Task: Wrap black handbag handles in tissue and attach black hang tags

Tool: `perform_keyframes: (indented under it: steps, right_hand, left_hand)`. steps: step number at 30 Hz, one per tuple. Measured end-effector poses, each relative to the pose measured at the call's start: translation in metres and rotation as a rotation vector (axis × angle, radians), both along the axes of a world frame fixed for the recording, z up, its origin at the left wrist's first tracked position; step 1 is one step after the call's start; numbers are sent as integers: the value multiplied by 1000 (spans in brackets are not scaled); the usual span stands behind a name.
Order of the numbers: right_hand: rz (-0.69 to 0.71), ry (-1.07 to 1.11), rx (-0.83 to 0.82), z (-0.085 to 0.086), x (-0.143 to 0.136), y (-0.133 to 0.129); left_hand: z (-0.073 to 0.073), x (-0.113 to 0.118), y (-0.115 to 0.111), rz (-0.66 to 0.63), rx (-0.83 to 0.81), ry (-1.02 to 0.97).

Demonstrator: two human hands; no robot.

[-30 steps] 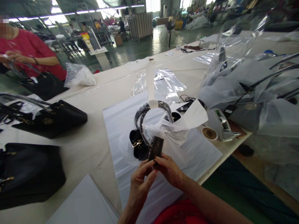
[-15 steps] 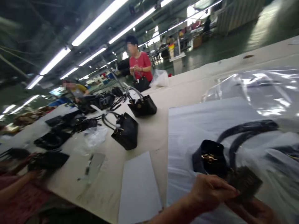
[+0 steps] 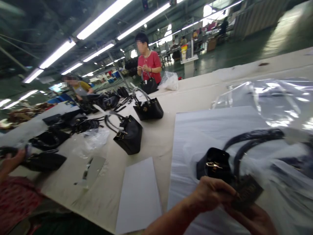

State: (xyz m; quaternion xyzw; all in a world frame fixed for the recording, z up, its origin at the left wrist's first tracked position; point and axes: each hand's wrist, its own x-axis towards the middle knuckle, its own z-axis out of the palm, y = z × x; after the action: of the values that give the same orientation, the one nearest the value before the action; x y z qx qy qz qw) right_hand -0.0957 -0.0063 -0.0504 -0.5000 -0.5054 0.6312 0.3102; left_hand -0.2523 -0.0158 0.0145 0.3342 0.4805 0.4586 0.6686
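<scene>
A dark bag [image 3: 215, 163] with gold hardware lies on white sheeting at the lower right, its wrapped black handles [image 3: 254, 135] stretching to the right. My left hand [image 3: 210, 194] pinches the left edge of a dark tag [image 3: 248, 192] with faint lettering, beside the bag's handle. Below the tag, my right hand [image 3: 251, 218] holds its lower edge, with the fingers partly hidden. Both hands are close together in front of the bag.
Two black handbags [image 3: 130, 135] stand mid-table, with a stack of white sheets [image 3: 140, 195] nearer. Clear plastic [image 3: 276, 98] lies at the right. A person in red [image 3: 149, 63] stands across the table; another person's hand [image 3: 14, 161] touches a bag at the far left.
The view has shifted slightly, and my hands with the tag appear a little further left. At the far left, the other person's hand has moved up and left on the black bag.
</scene>
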Motion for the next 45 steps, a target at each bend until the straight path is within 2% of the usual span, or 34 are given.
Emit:
perform_keyframes:
  steps: [3, 4, 6, 14, 21, 27, 30, 33, 38, 42, 45]
  right_hand:
    - [28, 60, 53, 24, -8, -7]
    - [77, 94, 46, 28, -10, -8]
    - [70, 146, 40, 32, -14, -9]
    - [-42, 495, -103, 39, -22, -7]
    - [-100, 642, -210, 27, -32, -5]
    - [-152, 613, -176, 22, -33, -7]
    - [-158, 509, -157, 26, -25, -6]
    - [-132, 414, -134, 34, -10, -3]
    - [-276, 400, -52, 44, 5, 7]
    - [-297, 349, -92, 44, -1, 15]
    - [-303, 387, -114, 44, -9, 16]
  left_hand:
    - [13, -2, -3, -40, 16, 43]
    - [15, -3, -3, -78, 14, 30]
    - [18, -6, -1, -124, 16, 71]
    - [31, 1, 11, -92, 85, 348]
    - [29, 0, 19, -123, 136, 462]
    - [25, 0, 26, -146, 190, 586]
    - [26, -3, 29, -147, 245, 677]
    - [33, -9, 28, -174, 298, 782]
    - [49, -32, 12, -204, 358, 1016]
    - [54, -73, -21, -248, 151, 1057]
    - [52, -97, -51, -227, -57, 928]
